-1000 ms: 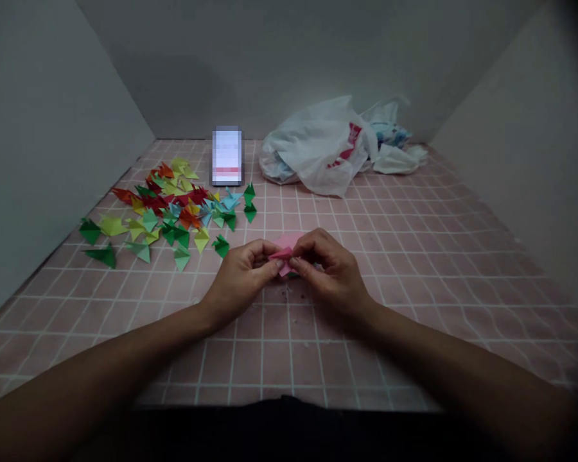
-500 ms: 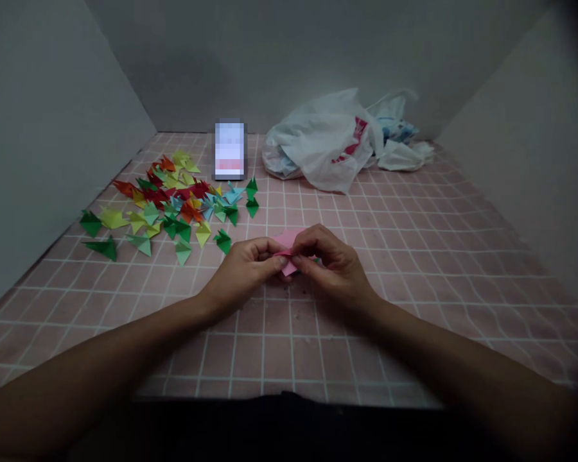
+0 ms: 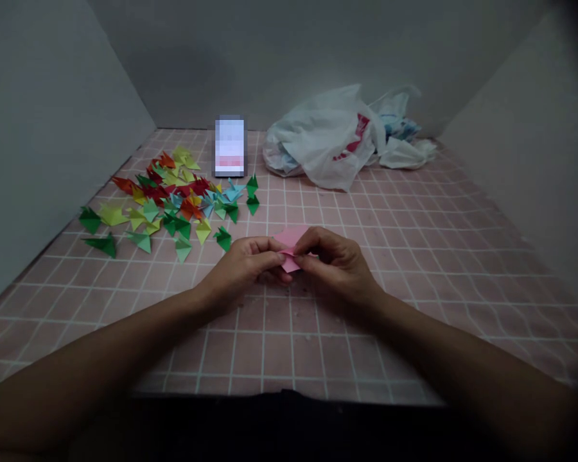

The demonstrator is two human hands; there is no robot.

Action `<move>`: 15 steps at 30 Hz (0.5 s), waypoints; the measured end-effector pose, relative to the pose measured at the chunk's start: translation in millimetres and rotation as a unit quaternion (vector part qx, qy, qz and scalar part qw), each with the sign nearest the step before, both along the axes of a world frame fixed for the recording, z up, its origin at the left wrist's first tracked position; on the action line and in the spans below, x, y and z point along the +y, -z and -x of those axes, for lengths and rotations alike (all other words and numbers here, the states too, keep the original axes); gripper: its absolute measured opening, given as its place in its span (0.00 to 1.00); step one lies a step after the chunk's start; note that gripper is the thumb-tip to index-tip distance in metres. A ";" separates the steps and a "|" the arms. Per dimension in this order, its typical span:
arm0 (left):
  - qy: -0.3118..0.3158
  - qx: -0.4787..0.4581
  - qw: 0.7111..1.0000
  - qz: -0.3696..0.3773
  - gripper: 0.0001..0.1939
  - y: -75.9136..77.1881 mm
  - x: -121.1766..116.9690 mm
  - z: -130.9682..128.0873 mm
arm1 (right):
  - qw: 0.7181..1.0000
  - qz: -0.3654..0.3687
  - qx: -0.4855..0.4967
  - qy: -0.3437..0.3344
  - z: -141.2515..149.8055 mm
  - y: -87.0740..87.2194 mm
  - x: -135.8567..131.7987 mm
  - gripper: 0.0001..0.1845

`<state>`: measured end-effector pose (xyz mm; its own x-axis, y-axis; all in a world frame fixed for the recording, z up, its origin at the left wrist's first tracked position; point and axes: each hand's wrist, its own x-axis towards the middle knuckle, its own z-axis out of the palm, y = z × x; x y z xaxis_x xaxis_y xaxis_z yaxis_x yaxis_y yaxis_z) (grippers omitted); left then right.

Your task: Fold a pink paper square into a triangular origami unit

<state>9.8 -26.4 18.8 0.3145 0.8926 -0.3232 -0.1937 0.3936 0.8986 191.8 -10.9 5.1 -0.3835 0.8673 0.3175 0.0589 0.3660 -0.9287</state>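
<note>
Between my two hands is a small folded piece of pink origami paper [image 3: 293,264], held just above the table. My left hand [image 3: 250,262] pinches its left side between thumb and fingers. From the right, my right hand [image 3: 334,260] grips it with thumb and index finger close to the left fingertips. Behind the fingers lies more pink paper [image 3: 296,234]; whether it belongs to the held piece I cannot tell. The fingers hide much of the folds.
Several folded paper cranes [image 3: 173,199] in red, orange, yellow, green and blue spread over the left of the pink checked tablecloth [image 3: 414,256]. A phone [image 3: 230,147] with a lit, blurred screen stands at the back. White plastic bags [image 3: 322,138] lie beside it, near the back wall.
Both hands keep their pinch on the pink paper, with fingers shifted slightly. A little more of the pink behind them shows now. The view has tilted slightly.
</note>
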 end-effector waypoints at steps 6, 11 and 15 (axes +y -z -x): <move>0.006 -0.002 1.000 0.006 0.13 -3.4 -0.3 -0.5 | 0.999 0.004 0.024 -0.032 -0.4 1.8 1.5 0.08; -0.004 0.013 1.000 0.010 0.14 -5.2 0.6 -0.5 | 0.995 0.058 0.066 -0.039 1.7 4.0 2.5 0.04; -0.017 0.035 0.999 0.004 0.13 -6.5 1.0 -1.1 | 0.990 0.108 0.083 -0.038 1.8 0.6 4.0 0.04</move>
<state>10.8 -25.4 25.3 0.2603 0.8998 -0.3503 -0.1443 0.3949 0.9073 190.0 -6.9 4.5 -0.4092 0.8922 0.1914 -0.1212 0.1548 -0.9805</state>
